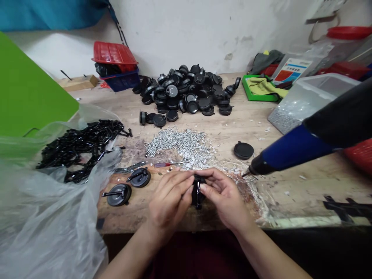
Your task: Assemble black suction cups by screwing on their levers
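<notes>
My left hand (pixel 174 193) and my right hand (pixel 223 193) meet over the front of the bench, fingers closed around a black suction cup base with a glossy black lever (pixel 198 195). The fingers hide much of it. Two round black suction cup bases with levers (pixel 140 177) lie to the left of my hands. Just beyond my fingers are loose small white parts (pixel 196 157) and a pile of silver screws (pixel 177 141). A small screwdriver with a red handle (pixel 162 164) lies beside the screws.
A blue and black power screwdriver (pixel 293 149) slants in from the right, its tip near the bench. Black suction cups (pixel 188 91) are heaped at the back. One black disc (pixel 243 150) lies right. Black levers (pixel 81 147) fill a plastic bag (pixel 58 217) at left.
</notes>
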`<state>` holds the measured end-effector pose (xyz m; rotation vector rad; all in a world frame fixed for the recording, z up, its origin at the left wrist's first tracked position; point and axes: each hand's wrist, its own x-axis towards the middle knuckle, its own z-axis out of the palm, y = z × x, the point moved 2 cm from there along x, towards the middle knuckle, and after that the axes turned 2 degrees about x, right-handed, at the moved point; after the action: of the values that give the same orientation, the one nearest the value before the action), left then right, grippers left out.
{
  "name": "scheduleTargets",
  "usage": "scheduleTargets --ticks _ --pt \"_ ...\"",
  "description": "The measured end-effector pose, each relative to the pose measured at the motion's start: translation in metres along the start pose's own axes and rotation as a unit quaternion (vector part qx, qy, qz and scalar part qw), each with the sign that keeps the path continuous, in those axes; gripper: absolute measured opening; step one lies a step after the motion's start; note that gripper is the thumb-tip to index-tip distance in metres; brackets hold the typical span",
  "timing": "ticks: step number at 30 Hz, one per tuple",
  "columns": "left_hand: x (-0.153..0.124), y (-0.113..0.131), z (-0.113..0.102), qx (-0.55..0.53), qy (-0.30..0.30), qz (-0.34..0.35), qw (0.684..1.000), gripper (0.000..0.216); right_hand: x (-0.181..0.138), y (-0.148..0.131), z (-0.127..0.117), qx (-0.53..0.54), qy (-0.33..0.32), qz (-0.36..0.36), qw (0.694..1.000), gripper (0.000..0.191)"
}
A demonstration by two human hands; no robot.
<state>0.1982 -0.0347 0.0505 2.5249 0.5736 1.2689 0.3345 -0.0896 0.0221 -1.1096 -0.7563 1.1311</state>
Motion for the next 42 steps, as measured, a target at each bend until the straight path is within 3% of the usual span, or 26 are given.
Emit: scheduleTargets --ticks 3,7,12,24,33,39,42 --pt "-0.008 0.003 0.001 -0.003 -0.016 -0.05 0.999 0.041 0.0 0.005 0.001 0.039 -0.004 0.016 0.999 0.022" --pt "-0.018 0.003 0.002 -0.042 0.047 -0.13 0.99 0.045 -0.002 0.005 0.005 0.067 -0.014 0.023 0.997 0.022" --pt "-0.018 0.007 0.003 -0.023 0.036 -0.127 0.991 0.033 -0.004 0.007 0.006 0.056 -0.004 0.013 0.998 0.022" --pt "-0.024 0.003 0.001 -0.06 0.03 -0.145 0.987 0.037 -0.003 0.013 0.007 0.046 -0.013 0.024 0.999 0.022" --pt "-0.031 0.001 -0.001 -0.058 -0.037 -0.124 0.99 0.044 0.001 0.026 0.007 0.039 0.01 0.033 0.999 0.021" --pt "-0.033 -0.005 -0.013 -0.102 -0.009 -0.189 0.977 0.036 0.004 0.024 0.019 0.054 -0.034 0.042 0.997 0.021" --pt "-0.028 -0.01 -0.023 -0.091 -0.019 -0.18 0.979 0.029 0.004 0.02 0.022 0.035 -0.053 0.043 0.997 0.021"
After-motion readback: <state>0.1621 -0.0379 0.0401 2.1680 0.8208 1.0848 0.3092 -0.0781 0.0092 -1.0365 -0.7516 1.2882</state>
